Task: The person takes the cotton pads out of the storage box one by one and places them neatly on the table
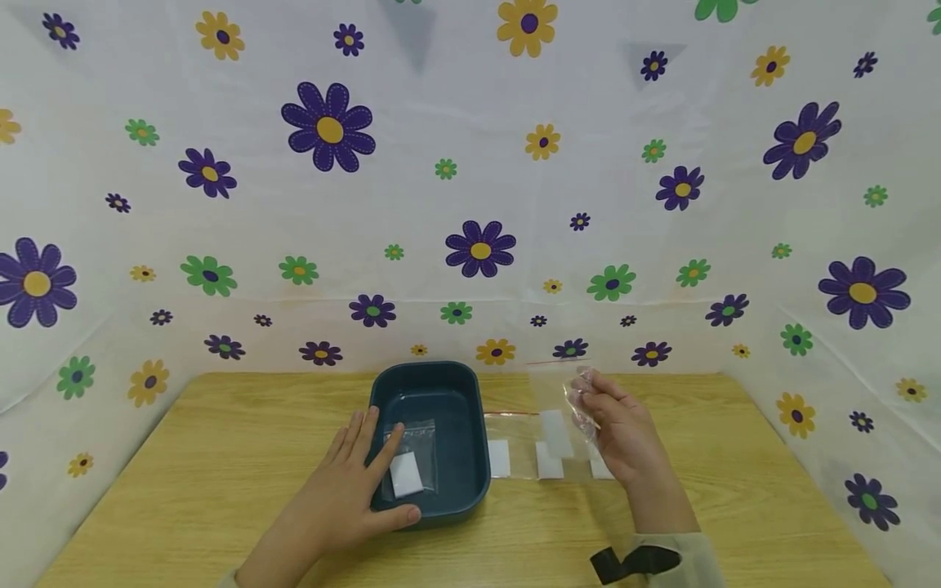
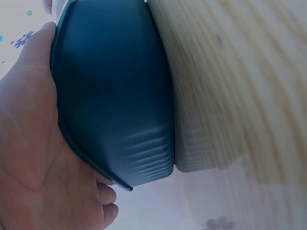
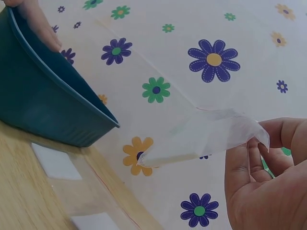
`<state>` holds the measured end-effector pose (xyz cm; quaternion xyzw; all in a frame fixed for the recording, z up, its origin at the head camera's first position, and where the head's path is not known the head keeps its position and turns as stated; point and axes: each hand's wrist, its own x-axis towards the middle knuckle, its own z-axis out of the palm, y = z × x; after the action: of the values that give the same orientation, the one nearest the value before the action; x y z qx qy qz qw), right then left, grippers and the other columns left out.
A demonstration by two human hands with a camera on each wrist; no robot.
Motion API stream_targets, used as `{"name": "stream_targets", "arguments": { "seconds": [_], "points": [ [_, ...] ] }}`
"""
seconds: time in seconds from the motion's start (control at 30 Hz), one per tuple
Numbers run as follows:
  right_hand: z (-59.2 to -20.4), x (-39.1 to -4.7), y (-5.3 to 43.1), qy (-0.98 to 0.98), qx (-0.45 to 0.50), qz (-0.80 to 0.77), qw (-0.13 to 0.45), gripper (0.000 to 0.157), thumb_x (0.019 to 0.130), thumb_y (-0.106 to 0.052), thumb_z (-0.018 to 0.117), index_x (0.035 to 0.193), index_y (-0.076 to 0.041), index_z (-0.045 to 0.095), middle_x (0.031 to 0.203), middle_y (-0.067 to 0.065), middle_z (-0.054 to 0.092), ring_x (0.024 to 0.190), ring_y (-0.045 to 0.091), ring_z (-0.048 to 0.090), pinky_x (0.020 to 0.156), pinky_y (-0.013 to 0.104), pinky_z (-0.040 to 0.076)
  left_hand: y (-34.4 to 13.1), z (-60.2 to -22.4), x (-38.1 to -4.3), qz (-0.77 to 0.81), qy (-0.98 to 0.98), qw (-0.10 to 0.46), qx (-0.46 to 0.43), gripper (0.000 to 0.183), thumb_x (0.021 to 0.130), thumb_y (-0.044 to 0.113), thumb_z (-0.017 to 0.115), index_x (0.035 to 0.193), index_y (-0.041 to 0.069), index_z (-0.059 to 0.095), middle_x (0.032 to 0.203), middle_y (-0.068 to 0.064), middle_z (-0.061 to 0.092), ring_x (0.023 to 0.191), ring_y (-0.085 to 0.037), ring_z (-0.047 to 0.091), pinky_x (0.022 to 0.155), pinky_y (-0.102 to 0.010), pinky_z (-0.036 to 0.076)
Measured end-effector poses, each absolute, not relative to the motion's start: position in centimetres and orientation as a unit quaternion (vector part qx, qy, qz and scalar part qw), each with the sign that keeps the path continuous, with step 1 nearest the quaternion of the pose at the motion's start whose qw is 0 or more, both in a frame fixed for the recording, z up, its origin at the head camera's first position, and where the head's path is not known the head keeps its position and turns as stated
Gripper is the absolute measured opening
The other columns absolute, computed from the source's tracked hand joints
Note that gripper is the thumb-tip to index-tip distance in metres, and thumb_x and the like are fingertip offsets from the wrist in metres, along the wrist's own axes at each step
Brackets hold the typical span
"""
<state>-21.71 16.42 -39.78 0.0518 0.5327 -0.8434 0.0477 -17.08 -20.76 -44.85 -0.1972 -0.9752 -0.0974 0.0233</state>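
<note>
My left hand (image 1: 340, 495) lies spread across the left rim of a dark blue plastic bin (image 1: 457, 445), thumb over the near edge. Inside the bin is a clear zip-lock bag (image 1: 426, 437) with a white folded piece (image 1: 406, 474) in it. To the bin's right, my right hand (image 1: 623, 429) pinches another clear zip-lock bag (image 1: 546, 388) by its right side, raised above the table. A white rectangle (image 1: 556, 434) shows through that bag. In the right wrist view the held bag (image 3: 192, 139) hangs sideways from thumb and fingers.
Beneath the held bag, several clear bags (image 1: 520, 453) with white pieces lie in a row on the wooden table (image 1: 243, 441), right beside the bin. A flower-patterned white cloth (image 1: 412, 196) rises behind and at both sides. A black strap (image 1: 635, 562) circles the right wrist.
</note>
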Motion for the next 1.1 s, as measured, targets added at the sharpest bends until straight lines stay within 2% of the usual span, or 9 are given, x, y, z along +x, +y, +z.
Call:
{"name": "stream_targets", "arguments": {
  "seconds": [0.4, 0.8, 1.1],
  "points": [
    [-39.8, -21.6, 17.9, 0.537, 0.060, -0.840, 0.042, 0.034, 0.099, -0.001, 0.056, 0.110, -0.028, 0.074, 0.108, -0.011, 0.071, 0.101, 0.006, 0.068, 0.088, 0.022, 0.055, -20.7, -44.8, -17.0, -0.102, -0.975, 0.021, -0.197, 0.106, 0.079, 0.086, 0.049, 0.159, 0.019, 0.028, 0.166, -0.022, 0.005, 0.153, -0.042, 0.002, 0.121, -0.060, 0.013],
    [-40.0, -21.8, 18.8, 0.516, 0.045, -0.855, 0.030, 0.036, 0.098, 0.002, 0.054, 0.103, -0.027, 0.076, 0.102, -0.010, 0.073, 0.095, 0.005, 0.069, 0.085, 0.022, 0.056, -20.7, -44.6, -17.0, -0.109, -0.974, 0.019, -0.197, 0.106, 0.080, 0.084, 0.050, 0.159, 0.018, 0.028, 0.166, -0.023, 0.005, 0.152, -0.044, 0.003, 0.120, -0.061, 0.015],
    [-40.2, -22.0, 19.9, 0.519, 0.066, -0.852, 0.027, 0.033, 0.099, 0.000, 0.056, 0.109, -0.025, 0.074, 0.105, -0.010, 0.072, 0.098, 0.005, 0.069, 0.088, 0.021, 0.055, -20.8, -44.8, -17.0, -0.113, -0.974, 0.014, -0.194, 0.106, 0.079, 0.085, 0.050, 0.159, 0.019, 0.028, 0.166, -0.022, 0.004, 0.152, -0.044, 0.002, 0.120, -0.061, 0.014]
  ]
}}
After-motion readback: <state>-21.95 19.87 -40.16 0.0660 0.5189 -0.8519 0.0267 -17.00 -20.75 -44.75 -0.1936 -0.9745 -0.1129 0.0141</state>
